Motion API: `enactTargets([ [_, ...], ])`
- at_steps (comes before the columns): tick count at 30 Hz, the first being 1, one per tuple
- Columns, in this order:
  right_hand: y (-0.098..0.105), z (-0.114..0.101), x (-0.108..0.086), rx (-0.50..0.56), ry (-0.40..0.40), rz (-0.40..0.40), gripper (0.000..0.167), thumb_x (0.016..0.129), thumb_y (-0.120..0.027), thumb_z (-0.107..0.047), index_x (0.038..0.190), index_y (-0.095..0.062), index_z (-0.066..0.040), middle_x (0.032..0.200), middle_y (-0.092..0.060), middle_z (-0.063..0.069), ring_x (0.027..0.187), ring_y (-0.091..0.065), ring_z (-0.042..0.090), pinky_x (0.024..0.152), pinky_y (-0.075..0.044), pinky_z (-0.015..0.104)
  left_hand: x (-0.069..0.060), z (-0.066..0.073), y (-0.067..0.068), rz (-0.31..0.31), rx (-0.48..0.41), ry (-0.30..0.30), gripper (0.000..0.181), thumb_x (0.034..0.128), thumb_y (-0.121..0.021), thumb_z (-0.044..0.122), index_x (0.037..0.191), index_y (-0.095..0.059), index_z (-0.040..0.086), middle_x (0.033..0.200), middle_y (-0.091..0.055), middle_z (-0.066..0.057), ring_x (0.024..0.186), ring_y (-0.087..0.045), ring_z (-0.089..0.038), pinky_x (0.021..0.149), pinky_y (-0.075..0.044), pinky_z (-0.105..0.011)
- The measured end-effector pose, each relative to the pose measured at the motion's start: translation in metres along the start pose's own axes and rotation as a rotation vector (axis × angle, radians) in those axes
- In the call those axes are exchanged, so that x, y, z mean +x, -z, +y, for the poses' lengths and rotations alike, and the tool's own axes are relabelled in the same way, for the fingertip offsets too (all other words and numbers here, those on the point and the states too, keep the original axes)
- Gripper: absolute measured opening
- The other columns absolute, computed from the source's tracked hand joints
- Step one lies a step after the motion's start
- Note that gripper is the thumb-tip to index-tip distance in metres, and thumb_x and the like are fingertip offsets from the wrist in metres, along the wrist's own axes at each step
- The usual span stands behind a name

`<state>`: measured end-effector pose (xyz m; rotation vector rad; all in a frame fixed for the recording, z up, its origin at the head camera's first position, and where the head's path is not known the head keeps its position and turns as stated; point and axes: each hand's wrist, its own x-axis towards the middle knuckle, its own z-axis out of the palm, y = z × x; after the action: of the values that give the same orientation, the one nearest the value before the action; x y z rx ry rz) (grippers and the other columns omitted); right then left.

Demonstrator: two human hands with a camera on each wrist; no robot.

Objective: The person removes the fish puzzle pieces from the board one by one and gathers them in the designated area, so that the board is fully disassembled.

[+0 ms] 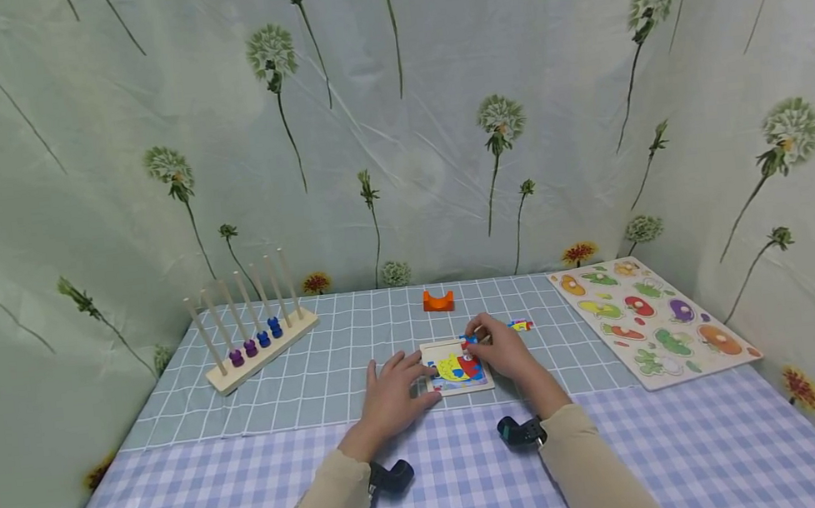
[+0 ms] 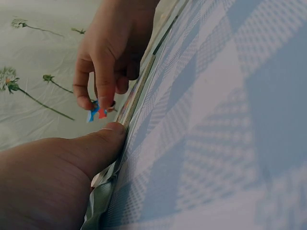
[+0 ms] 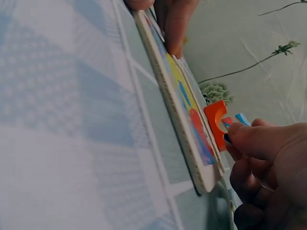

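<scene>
A small framed jigsaw puzzle [image 1: 456,387] with a yellow, red and blue picture lies flat on the table, its upper part bare wood. My left hand [image 1: 395,394] rests at its left side with fingers spread, a fingertip on the board and the thumb [image 2: 108,139] against its near edge. Between thumb and fingertips, my right hand [image 1: 503,349] pinches a red and blue puzzle piece [image 3: 228,122]. The piece is held just above the upper right of the board. Beyond the right hand lies another colourful puzzle piece [image 1: 520,326].
An orange wooden arch block [image 1: 439,301] sits behind the puzzle. At the left stands a peg rack [image 1: 268,359] with purple and blue beads on several rods. A vegetable puzzle board [image 1: 652,318] lies at the right. Checked cloths [image 1: 447,467] cover the table; a flowered curtain hangs behind.
</scene>
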<state>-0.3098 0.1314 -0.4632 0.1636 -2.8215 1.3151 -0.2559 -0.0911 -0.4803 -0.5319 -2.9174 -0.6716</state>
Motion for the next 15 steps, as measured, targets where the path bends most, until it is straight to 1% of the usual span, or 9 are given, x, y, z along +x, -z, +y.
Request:
enactTargets([
  [4, 0.003, 0.002, 0.001, 0.043, -0.012, 0.032, 0.023, 0.094, -0.068, -0.015, 0.115, -0.061, -0.015, 0.106, -0.063, 0.009, 0.089, -0.055, 0.022, 0.077, -0.048, 0.026, 0.000, 0.000, -0.001, 0.000, -0.008, 0.004, 0.041, 0.0864, -0.074, 0.047, 0.122, -0.070, 0.029, 0.151, -0.053, -0.003, 0.146, -0.040, -0.035, 0.115, -0.012, -0.076],
  [8, 0.009, 0.003, 0.001, 0.105, -0.016, 0.049, 0.026, 0.095, -0.066, -0.012, 0.121, -0.060, -0.011, 0.109, -0.061, 0.012, 0.089, -0.055, 0.022, 0.074, -0.050, 0.024, 0.000, 0.000, -0.001, 0.002, -0.012, 0.006, 0.040, 0.0862, -0.074, 0.047, 0.122, -0.071, 0.029, 0.151, -0.054, -0.003, 0.146, -0.039, -0.035, 0.115, -0.012, -0.076],
  [11, 0.015, 0.004, 0.001, 0.144, -0.039, 0.044, 0.029, 0.095, -0.066, -0.013, 0.123, -0.058, -0.011, 0.112, -0.060, 0.012, 0.086, -0.057, 0.022, 0.069, -0.052, 0.024, 0.000, 0.000, -0.001, 0.006, -0.015, 0.004, 0.040, 0.0862, -0.074, 0.047, 0.122, -0.071, 0.029, 0.151, -0.053, -0.003, 0.146, -0.039, -0.034, 0.115, -0.012, -0.076],
  [15, 0.024, 0.007, 0.002, 0.146, -0.048, 0.042, 0.035, 0.094, -0.068, -0.016, 0.127, -0.057, -0.013, 0.119, -0.060, 0.012, 0.089, -0.056, 0.022, 0.068, -0.051, 0.023, -0.001, 0.000, -0.001, 0.011, -0.022, 0.002, 0.040, 0.0863, -0.074, 0.047, 0.122, -0.071, 0.029, 0.151, -0.053, -0.003, 0.146, -0.039, -0.034, 0.116, -0.012, -0.075],
])
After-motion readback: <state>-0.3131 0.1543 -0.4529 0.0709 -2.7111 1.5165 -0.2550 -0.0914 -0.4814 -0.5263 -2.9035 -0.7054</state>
